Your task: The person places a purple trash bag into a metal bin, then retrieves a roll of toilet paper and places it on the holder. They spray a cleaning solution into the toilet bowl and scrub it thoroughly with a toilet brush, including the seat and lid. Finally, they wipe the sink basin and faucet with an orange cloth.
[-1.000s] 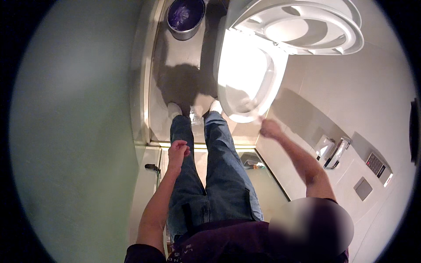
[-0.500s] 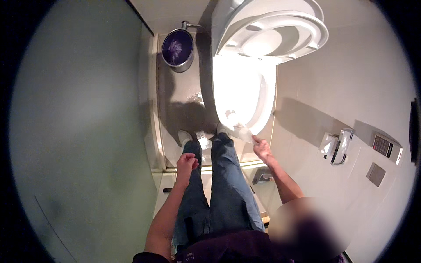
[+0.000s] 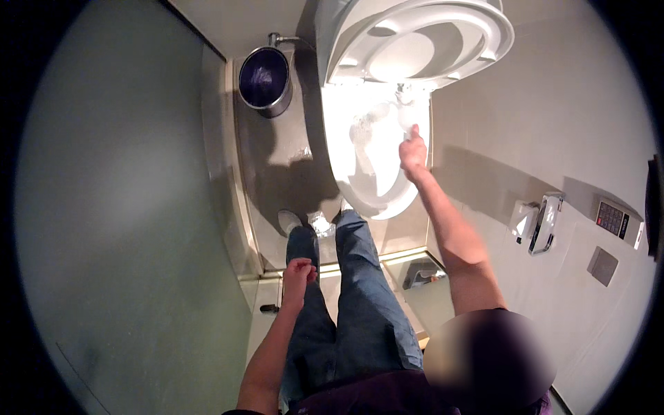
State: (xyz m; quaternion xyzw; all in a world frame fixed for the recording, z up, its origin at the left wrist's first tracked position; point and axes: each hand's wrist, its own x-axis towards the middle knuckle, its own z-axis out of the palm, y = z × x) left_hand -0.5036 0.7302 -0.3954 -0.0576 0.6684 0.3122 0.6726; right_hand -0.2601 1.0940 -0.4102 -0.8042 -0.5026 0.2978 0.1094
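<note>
At the far middle of a narrow bathroom, a white toilet (image 3: pixel 370 207) stands with its seat (image 3: pixel 364 45) raised, which probably leaves the bowl and the rim free to reach. The right hand (image 3: pixel 413 153) is stretched over the right side of the bowl, its forefinger pointing to the far side. Just beyond the fingertips is a pale piece (image 3: pixel 407 117); it seems held in a narrow pinch, but the bright light hides its edges, so I cannot tell surely. The left hand (image 3: pixel 299 273) is near, above the left leg, with fingers loosely curled and nothing visible in them, perhaps kept back for balance. A bin (image 3: pixel 278 106) with dark purple lining stands far left, apart from both hands.
</note>
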